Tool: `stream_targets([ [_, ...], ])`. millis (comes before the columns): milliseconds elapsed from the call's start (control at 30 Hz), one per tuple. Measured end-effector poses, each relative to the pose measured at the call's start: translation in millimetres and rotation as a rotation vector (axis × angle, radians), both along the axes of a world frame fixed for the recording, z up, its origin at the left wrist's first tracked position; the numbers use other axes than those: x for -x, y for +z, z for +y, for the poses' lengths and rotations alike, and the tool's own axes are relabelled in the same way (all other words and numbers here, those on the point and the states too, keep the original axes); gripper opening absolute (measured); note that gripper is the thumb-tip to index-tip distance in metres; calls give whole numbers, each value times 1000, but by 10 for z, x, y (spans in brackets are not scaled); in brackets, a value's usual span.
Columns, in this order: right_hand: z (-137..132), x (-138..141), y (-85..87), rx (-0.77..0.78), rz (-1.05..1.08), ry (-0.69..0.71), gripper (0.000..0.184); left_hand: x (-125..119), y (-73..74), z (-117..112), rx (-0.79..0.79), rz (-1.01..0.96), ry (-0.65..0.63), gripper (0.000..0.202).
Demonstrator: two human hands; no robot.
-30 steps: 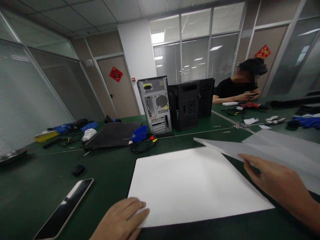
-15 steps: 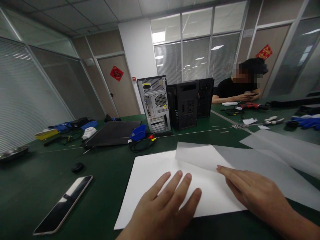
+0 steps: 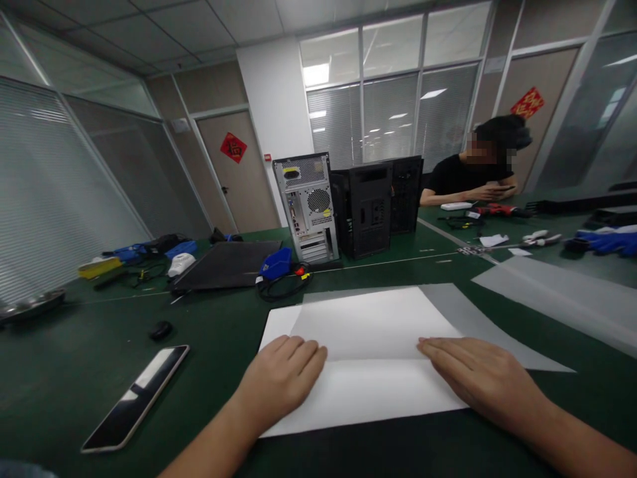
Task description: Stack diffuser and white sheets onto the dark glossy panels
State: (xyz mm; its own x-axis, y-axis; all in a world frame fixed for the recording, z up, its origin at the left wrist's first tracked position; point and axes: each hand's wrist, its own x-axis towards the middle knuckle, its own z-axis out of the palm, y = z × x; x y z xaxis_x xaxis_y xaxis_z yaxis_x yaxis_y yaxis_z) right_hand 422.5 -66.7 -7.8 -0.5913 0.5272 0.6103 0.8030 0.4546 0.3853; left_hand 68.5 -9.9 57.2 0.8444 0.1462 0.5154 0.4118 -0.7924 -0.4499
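A bright white rectangular panel (image 3: 378, 392) with a thin dark edge lies flat on the table before me. Across its far part, and past its right side, spreads a translucent sheet of tracing paper (image 3: 368, 325). My left hand (image 3: 281, 372) is closed at the sheet's near left, fingers bent and pressed together over its edge. At the near right, my right hand (image 3: 478, 372) pinches the same edge with its fingers together. The thumbs of both hands are mostly hidden.
Left of the panel lie a phone (image 3: 137, 398) and a small black object (image 3: 160, 330). Computer cases (image 3: 311, 209) stand behind it. Another translucent sheet (image 3: 557, 299) rests at right, near blue gloves (image 3: 607, 241). A person (image 3: 462, 176) sits across the table.
My left hand has gone from spread fingers over the panel to a closed grip at the sheet's left. The tracing paper has shifted left and lies straighter over the panel.
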Motion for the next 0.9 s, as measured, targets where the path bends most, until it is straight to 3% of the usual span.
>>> stream_targets([
  [167, 27, -121, 80, -26, -22, 68, 36, 780, -211, 37, -35, -3, -44, 27],
  [300, 53, -167, 129, -3, -86, 167, 34, 1109, -345, -18, 18, 24, -33, 33],
  [400, 65, -189, 149, 100, -112, 181, 31, 1137, -262, -85, 103, 50, 34, 31],
  [533, 58, -244, 193, 166, -176, 179, 30, 1051, -158, -150, 175, 4, 7, 25],
  [667, 57, -367, 223, 84, -281, 229, 34, 1025, -238, -146, 234, -1, 9, 21],
  [900, 71, -492, 178, 23, -210, 258, 32, 977, -284, -142, 232, -26, -4, 20],
])
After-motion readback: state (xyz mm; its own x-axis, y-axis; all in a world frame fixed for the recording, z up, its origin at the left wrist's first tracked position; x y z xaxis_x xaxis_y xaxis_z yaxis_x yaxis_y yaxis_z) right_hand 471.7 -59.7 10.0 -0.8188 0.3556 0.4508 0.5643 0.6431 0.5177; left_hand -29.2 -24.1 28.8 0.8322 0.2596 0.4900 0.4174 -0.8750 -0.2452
